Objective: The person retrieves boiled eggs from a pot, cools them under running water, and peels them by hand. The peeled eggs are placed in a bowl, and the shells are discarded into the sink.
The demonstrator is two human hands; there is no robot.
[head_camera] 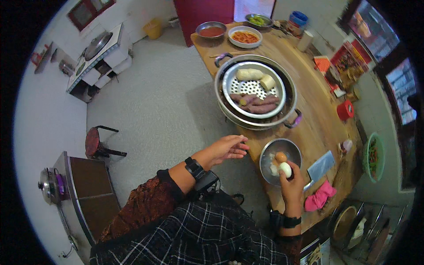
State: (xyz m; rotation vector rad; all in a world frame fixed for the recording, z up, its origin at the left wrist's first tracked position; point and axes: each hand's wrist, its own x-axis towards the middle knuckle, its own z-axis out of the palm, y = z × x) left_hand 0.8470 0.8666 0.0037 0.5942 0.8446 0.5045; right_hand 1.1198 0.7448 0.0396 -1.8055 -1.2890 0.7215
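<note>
My right hand (293, 180) grips a peeled white egg (285, 169) over a steel bowl (266, 161) on the wooden table. Inside the bowl lie a brown-shelled egg (281, 156) and some pale pieces, perhaps eggshell. My left hand (232, 148) hovers off the table's edge, left of the bowl, fingers apart and holding nothing. Beyond both hands stands a large steel steamer pot (220, 105) with dark handles. A perforated steamer tray (253, 86) in it carries pale steamed rolls (249, 74) and several purple sweet potatoes (261, 108).
A cleaver (321, 166) and a pink cloth (320, 196) lie right of the bowl on the wooden table (313, 121). Dishes of food, including a white plate (245, 45), stand at the far end. A red cup (345, 110) is by the wall. A stool (92, 142) stands on the floor to the left.
</note>
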